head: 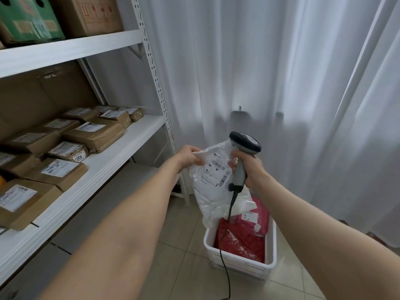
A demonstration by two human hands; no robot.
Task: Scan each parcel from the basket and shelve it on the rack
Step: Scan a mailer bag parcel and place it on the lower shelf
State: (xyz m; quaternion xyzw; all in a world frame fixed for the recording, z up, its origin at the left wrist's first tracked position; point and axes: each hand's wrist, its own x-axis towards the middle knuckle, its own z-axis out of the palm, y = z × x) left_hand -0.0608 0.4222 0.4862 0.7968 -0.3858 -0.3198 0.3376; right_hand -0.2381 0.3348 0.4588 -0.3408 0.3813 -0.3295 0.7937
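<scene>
left hand (190, 155): thumb and fingers pinch the upper left corner of the white parcel (211, 198); the forearm reaches in from the lower left.

white parcel: soft, crinkled plastic bag, held in the air above the basket (238, 266) and hanging from its top edge; its lower end dips towards the basket's far side. the label (217, 169) faces the camera and carries barcodes; the print is too small to read.

right hand (250, 168): fingers wrapped firmly round the handle of the scanner (243, 152). the parcel's upper right edge lies against these fingers and the scanner's neck; cannot tell whether the fingers also pinch the plastic.

scanner: grey handle, dark head, held upright, with the head at the parcel's top right corner. a black cable (226, 276) drops from the foot of the handle, crosses the basket's front wall and runs down to the floor (184, 267).

basket: white, slotted wall, standing on the floor near the rack's corner post. it holds red parcels (238, 241) in front and a pink parcel (258, 219) with a white label behind them.

rack (121, 148): white metal, left of the hands. the middle shelf carries many brown parcels (95, 134), lying flat, each with a white label. the upper shelf carries a cardboard box (91, 14) with green boxes (26, 18) beside it.

curtain (281, 72): white, pleated, behind the hands and basket.

floor: pale tiles.
</scene>
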